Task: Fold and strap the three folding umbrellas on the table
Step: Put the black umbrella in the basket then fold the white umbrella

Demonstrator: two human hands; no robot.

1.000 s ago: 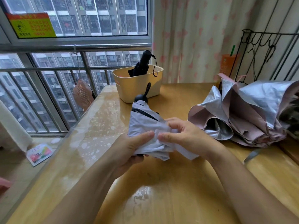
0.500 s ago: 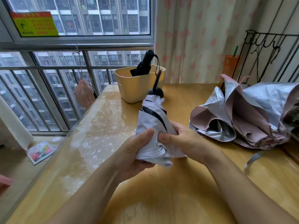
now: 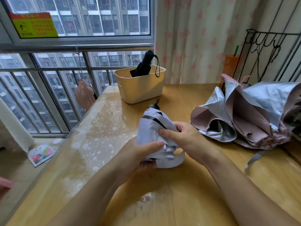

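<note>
1. Your left hand [image 3: 140, 154] wraps around the lower part of the pale grey umbrella [image 3: 152, 128], thumb lying across the front of the bunched fabric, fingers closed underneath it.
2. Your right hand [image 3: 182, 136] is clamped on the same umbrella from the right, its thumb pressing a fold of canopy just above your left thumb.
3. The pale grey umbrella sits above the middle of the wooden table [image 3: 171, 201], held up between both hands and tilted away from you; its dark tip [image 3: 155, 106] points toward the basket and is blurred.
4. Dark stripes cross the upper part of its canopy, and a loose flap of fabric [image 3: 172, 161] hangs below your hands.
5. The pink-and-silver umbrella [image 3: 247, 115] lies on the table to your right, unfolded and crumpled, well apart from your hands. A silver strap [image 3: 254, 159] trails from it over the tabletop.
6. The black umbrella [image 3: 144, 65] stands tilted in the cream basket [image 3: 141, 88] at the far side of the table, handle up, with its wrist cord [image 3: 157, 67] dangling over the rim.
7. Behind the table are a railed window [image 3: 65, 70] and a pink-patterned curtain [image 3: 195, 38].
</note>
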